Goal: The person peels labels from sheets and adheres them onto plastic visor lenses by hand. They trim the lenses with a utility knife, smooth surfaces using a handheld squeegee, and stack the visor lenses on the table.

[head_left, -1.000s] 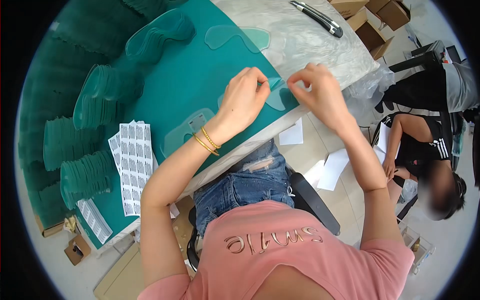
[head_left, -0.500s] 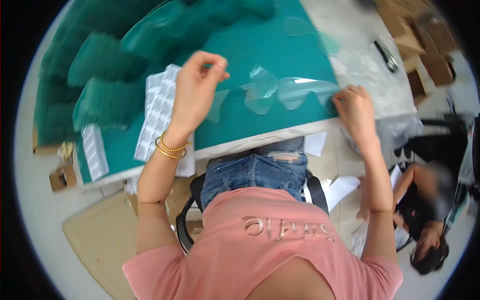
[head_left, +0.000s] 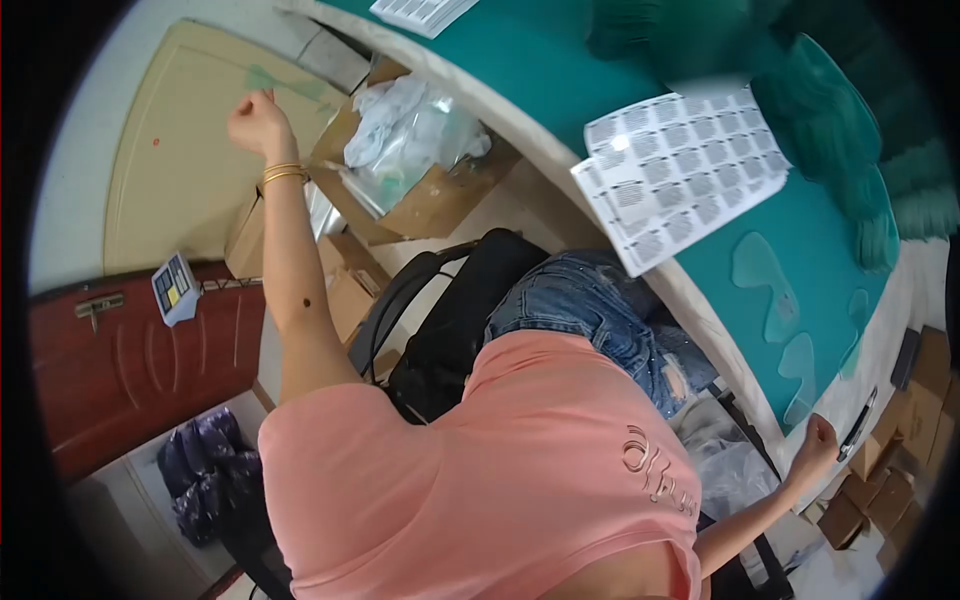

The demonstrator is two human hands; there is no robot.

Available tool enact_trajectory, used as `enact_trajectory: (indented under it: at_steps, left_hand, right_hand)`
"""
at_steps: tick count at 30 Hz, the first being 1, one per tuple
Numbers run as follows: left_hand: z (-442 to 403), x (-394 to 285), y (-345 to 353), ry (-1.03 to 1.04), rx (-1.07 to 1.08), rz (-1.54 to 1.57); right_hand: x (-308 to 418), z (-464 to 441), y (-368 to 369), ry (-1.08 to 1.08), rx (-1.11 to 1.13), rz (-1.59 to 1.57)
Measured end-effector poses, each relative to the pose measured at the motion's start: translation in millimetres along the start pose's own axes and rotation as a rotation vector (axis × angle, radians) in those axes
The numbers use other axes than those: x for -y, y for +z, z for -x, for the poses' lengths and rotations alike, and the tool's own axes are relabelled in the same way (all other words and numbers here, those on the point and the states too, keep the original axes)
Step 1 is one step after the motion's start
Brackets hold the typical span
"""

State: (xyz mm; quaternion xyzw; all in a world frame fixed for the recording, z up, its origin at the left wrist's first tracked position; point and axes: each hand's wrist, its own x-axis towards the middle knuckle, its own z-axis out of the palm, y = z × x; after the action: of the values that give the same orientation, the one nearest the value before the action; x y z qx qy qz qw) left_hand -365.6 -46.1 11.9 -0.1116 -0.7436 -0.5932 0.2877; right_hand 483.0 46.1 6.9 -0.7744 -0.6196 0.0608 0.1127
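My left hand (head_left: pixel 260 125), with gold bracelets at the wrist, is stretched far out to the left, its fingers pinched. A thin greenish see-through film piece (head_left: pixel 290 85) shows at its fingertips, beyond the table and above an open cardboard box. At the table's right end, my right hand (head_left: pixel 815 450) is closed, close to a clear curved film piece (head_left: pixel 798 375) on the green mat (head_left: pixel 700 310); whether anything is between its fingers is hidden. Another clear shaped film (head_left: pixel 765 280) lies further along the mat.
Printed label sheets (head_left: pixel 690 165) lie over the table's near edge. Stacks of green-looking film (head_left: pixel 830 110) stand behind them. The cardboard box (head_left: pixel 430 210) holds crumpled plastic. A black-handled tool (head_left: pixel 858 425) lies beside my right hand. A black chair (head_left: pixel 450 310) is behind me.
The view has turned left. My left hand has swung away from the table, out to the left with a film piece. My right hand stays near the table's end.
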Motion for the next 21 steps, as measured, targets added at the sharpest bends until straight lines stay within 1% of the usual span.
enact_trajectory:
  at_steps: [1, 2, 3, 4, 5, 6, 7, 8, 9, 10, 11, 12, 13, 14, 15, 17, 18, 20, 21]
  left_hand:
    - [-3.8, 52.6, -8.7, 0.082, -0.032, -0.291]
    - [-12.1, 118.8, -10.3, 0.167, -0.043, -0.557]
    - [-10.8, 183.5, -30.2, 0.156, 0.001, -0.500]
    - [-1.0, 241.3, -29.4, 0.479, 0.298, -1.070]
    - [5.2, 300.0, -35.5, 0.886, 0.570, -1.584]
    - [62.2, 201.1, -34.3, 0.079, 0.646, -1.279]
    - [98.9, 157.8, 44.9, 0.181, 0.754, -1.113]
    - [137.0, 95.8, 103.7, 0.316, 0.826, -0.909]
    - [176.0, 35.4, 171.3, 0.431, 0.895, -0.682]
    - [216.8, -33.3, 217.3, 0.542, 0.940, -0.444]
    - [254.0, -99.7, 245.7, 0.643, 0.982, -0.213]
    - [283.5, -151.0, 258.7, 0.726, 1.018, -0.007]
    - [299.9, -186.8, 263.2, 0.792, 1.037, 0.162]
    - [305.8, -208.8, 262.5, 0.835, 1.041, 0.298]
    - [311.3, -226.3, 261.3, 0.857, 1.040, 0.412]
    - [301.9, -231.1, 264.6, 0.834, 0.998, 0.581]
    - [293.9, -238.0, 265.6, 0.815, 0.961, 0.654]
    - [276.6, -234.8, 268.3, 0.761, 0.883, 0.763]
    - [272.1, -228.4, 268.4, 0.737, 0.860, 0.801]
  right_hand:
    - [5.4, 0.5, -5.0, 0.072, -0.025, -0.012]
    - [-4.5, -1.2, -4.9, 0.030, -0.065, -0.028]
    - [-13.9, 2.3, -9.7, 0.014, -0.143, -0.045]
    - [-4.8, 12.3, -18.2, 0.023, -0.190, -0.030]
    - [1.1, 23.6, -26.9, 0.020, -0.272, -0.033]
    - [11.2, 36.7, -36.8, 0.075, -0.346, -0.082]
    - [20.4, 52.2, -47.4, 0.117, -0.432, -0.073]
    - [40.3, 67.9, -60.0, 0.195, -0.503, -0.055]
    - [62.8, 86.0, -74.7, 0.183, -0.625, -0.051]
    - [55.4, 101.8, -79.3, 0.215, -0.676, 0.014]
    - [56.4, 121.1, -87.5, 0.235, -0.754, 0.035]
    - [47.3, 141.3, -91.2, 0.279, -0.778, 0.116]
    - [42.0, 161.3, -92.8, 0.365, -0.825, 0.146]
    - [40.9, 181.8, -98.2, 0.432, -0.883, 0.173]
    - [31.2, 203.6, -103.5, 0.540, -0.932, 0.117]
    - [11.4, 231.1, -109.0, 0.660, -1.007, 0.059]
    - [17.8, 241.9, -120.3, 0.883, -1.013, -0.090]
    - [-5.9, 263.2, -120.5, 0.829, -1.142, 0.015]
    - [-5.2, 264.6, -122.0, 0.815, -1.213, 0.028]
